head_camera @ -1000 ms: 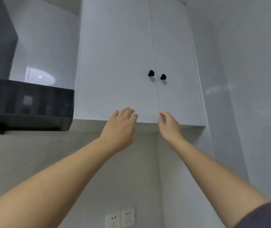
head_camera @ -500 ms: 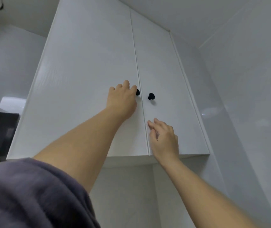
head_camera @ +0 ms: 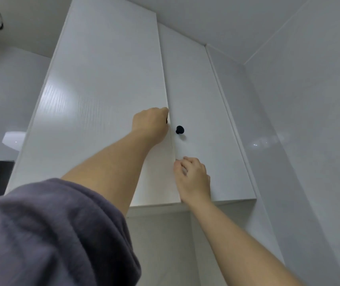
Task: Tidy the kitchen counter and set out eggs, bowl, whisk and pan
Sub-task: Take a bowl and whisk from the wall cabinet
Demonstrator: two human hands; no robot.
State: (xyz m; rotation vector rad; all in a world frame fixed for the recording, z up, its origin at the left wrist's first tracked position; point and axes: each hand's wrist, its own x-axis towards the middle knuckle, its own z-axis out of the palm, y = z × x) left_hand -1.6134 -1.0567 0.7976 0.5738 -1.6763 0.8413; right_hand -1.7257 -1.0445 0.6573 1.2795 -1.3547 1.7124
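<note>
Overhead, the left hand grips the knob of the left door; the right hand curls at the seam, grip unclear.

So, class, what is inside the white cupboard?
Nothing inside shows: the left door and right door cover the contents. Outside, the left hand grips the left knob, hiding most of it; the right knob is bare; the right hand touches the seam lower down.

White cabinet doors, faint woodgrain perhaps — black knob — grey-purple sleeve.
</note>
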